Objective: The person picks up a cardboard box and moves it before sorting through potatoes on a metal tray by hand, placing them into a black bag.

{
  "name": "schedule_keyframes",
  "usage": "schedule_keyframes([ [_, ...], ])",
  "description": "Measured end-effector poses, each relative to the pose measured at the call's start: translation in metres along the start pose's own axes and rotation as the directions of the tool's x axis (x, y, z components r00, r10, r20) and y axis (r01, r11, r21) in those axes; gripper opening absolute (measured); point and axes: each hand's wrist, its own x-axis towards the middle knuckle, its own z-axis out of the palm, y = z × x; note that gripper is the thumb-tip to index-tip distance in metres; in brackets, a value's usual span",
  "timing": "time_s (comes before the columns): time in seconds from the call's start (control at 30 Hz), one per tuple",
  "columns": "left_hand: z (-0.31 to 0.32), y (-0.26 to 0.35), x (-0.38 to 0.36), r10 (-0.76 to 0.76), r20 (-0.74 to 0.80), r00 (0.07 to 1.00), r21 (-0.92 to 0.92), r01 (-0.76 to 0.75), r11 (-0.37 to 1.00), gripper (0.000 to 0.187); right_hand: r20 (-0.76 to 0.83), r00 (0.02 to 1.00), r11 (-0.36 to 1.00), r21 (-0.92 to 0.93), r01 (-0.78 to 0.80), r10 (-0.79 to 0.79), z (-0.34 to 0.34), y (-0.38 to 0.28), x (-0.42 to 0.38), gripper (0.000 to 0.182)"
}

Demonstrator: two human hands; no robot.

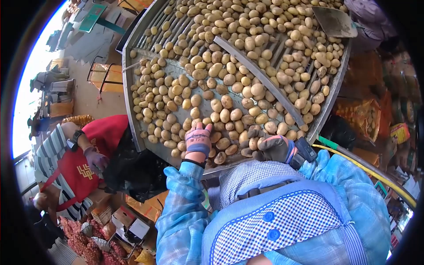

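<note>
Left hand [198, 140]'s kinda spread on the potatoes [216, 105], right hand [276, 148]'s curled beside some, can't tell if pinching lol.

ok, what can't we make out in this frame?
All in the head view:
Right hand: whether it grips a potato or only touches it; the hand itself hides the contact.
Left hand: its palm side, hidden by the back of the hand, so any grip is unclear.
Black bag: what's inside, hidden by its dark plastic.
Person in purple clothing: mostly cut off by the upper-right lens edge.
</note>
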Motion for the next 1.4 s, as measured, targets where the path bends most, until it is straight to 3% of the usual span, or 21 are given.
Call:
schedule_keyframes([
  [0.07,-0.021,0.004,-0.005,-0.018,-0.011,1.000,-0.057,0.018,0.998,0.055,0.081,0.991,0.984,0.155,0.090,-0.103,-0.003,0.005,0.002,0.033],
  [0.1,-0.039,0.010,-0.016,-0.049,-0.013,0.999,-0.175,0.046,0.983,0.053,0.035,0.991,0.985,0.123,0.124,-0.129,-0.003,0.004,0.004,0.032],
  [0.13,-0.046,0.011,-0.020,0.065,0.030,0.997,-0.420,-0.047,0.907,0.053,-0.015,0.987,0.982,0.093,0.161,-0.160,-0.001,0.001,0.005,0.033],
  [0.2,-0.043,0.015,-0.030,0.304,0.048,0.951,-0.823,-0.135,0.552,0.053,-0.132,0.968,0.974,0.039,0.221,-0.215,0.000,0.003,-0.001,0.038],
  [0.23,-0.015,0.016,-0.025,0.404,0.031,0.914,-0.963,-0.081,0.258,0.053,-0.185,0.965,0.978,0.062,0.198,-0.184,0.001,0.004,-0.002,0.041],
  [0.27,-0.022,0.021,-0.024,0.344,0.035,0.938,-0.884,-0.131,0.449,0.050,-0.214,0.958,0.977,0.056,0.205,-0.189,0.005,0.006,-0.003,0.039],
  [0.33,-0.049,0.041,-0.028,0.061,0.048,0.997,-0.404,-0.037,0.914,0.044,-0.272,0.938,0.970,0.050,0.238,-0.216,0.013,0.015,-0.005,0.037],
  [0.47,-0.005,0.064,-0.021,0.261,0.012,0.965,-0.086,-0.259,0.962,0.057,-0.374,0.918,0.991,-0.069,0.117,-0.135,0.008,0.020,-0.019,0.038],
  [0.6,0.012,0.080,-0.008,0.182,0.030,0.983,0.048,-0.183,0.982,0.056,-0.302,0.951,0.994,0.070,0.088,-0.063,0.008,0.017,-0.022,0.041],
  [0.73,-0.008,0.060,-0.015,0.150,0.006,0.989,-0.204,-0.146,0.968,0.056,-0.271,0.956,0.985,0.101,0.143,-0.111,-0.018,0.019,-0.025,0.043],
  [0.77,-0.021,0.056,-0.025,0.060,-0.033,0.998,-0.324,-0.068,0.944,0.050,-0.308,0.938,0.979,0.073,0.193,-0.162,-0.009,0.018,-0.025,0.041],
  [0.8,-0.015,0.044,-0.025,0.092,-0.082,0.992,-0.610,-0.123,0.782,0.053,-0.345,0.914,0.968,0.048,0.246,-0.215,0.001,0.019,-0.025,0.040],
  [0.87,-0.010,0.027,-0.037,0.105,-0.175,0.979,-0.954,-0.195,0.229,0.058,-0.362,0.897,0.954,0.061,0.294,-0.254,0.002,0.029,-0.030,0.037],
  [0.9,-0.006,0.025,-0.052,0.094,-0.156,0.983,-0.987,-0.158,0.005,0.057,-0.331,0.912,0.955,0.089,0.284,-0.241,-0.002,0.031,-0.029,0.035],
  [1.0,-0.033,0.014,-0.079,0.355,-0.102,0.929,-0.944,0.022,-0.329,0.049,-0.232,0.948,0.969,0.058,0.240,-0.220,0.011,0.035,-0.025,0.037],
  [1.17,-0.042,0.025,-0.114,0.152,-0.251,0.956,-0.690,-0.066,-0.721,0.049,0.011,0.984,0.980,0.085,0.178,-0.180,0.043,0.035,-0.018,0.041],
  [1.27,-0.017,0.007,-0.109,0.274,-0.183,0.944,-0.747,0.048,-0.663,0.046,0.064,0.973,0.975,0.007,0.222,-0.222,0.048,0.032,-0.012,0.037],
  [1.3,-0.007,0.016,-0.115,0.178,-0.052,0.983,-0.736,0.083,-0.671,0.042,0.025,0.964,0.964,-0.009,0.265,-0.265,0.051,0.035,-0.009,0.036],
  [1.33,0.013,0.013,-0.112,0.292,-0.129,0.948,-0.597,0.161,-0.786,0.044,-0.013,0.952,0.952,-0.027,0.305,-0.305,0.054,0.038,-0.005,0.035],
  [1.37,0.000,0.028,-0.122,0.237,-0.072,0.969,-0.574,0.154,-0.804,0.048,-0.018,0.925,0.922,-0.084,0.377,-0.380,0.053,0.041,0.000,0.036],
  [1.4,-0.013,0.044,-0.132,0.183,-0.014,0.983,-0.550,0.145,-0.822,0.053,0.123,0.834,0.697,-0.491,0.522,-0.538,0.057,0.041,0.003,0.037],
])
